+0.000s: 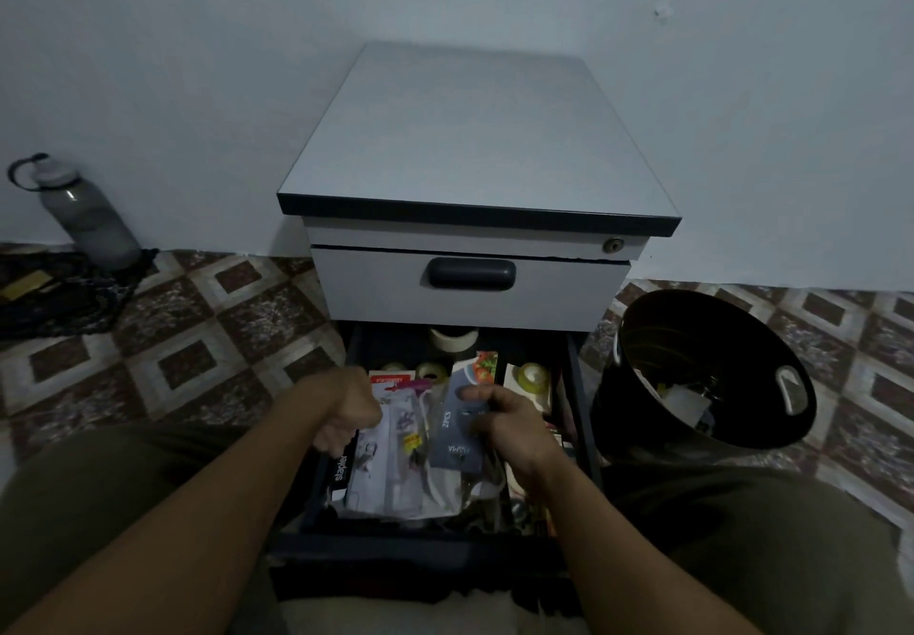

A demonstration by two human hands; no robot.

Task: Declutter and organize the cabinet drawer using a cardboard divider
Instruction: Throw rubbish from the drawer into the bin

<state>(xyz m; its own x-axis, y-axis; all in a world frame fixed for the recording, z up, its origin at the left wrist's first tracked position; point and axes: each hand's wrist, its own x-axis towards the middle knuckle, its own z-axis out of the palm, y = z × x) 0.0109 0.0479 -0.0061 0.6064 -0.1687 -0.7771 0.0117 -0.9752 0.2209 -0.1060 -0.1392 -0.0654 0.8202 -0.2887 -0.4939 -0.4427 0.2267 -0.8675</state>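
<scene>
- Left hand (346,414) grips clear stationery packets (390,466) in the open drawer (420,548).
- Right hand (512,424) pinches a grey card pack (457,431).
- Black bin (692,337) stands beside the cabinet (475,140).

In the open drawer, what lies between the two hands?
In the head view, a clear stationery packet and a grey card lie between the left hand and right hand.

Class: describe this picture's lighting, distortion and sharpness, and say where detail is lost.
Head view: dim, bluish light; the wide-angle lens warps the floor tiles; drawer depths and bin interior sink into shadow; print on the card the right hand holds is soft.
</scene>
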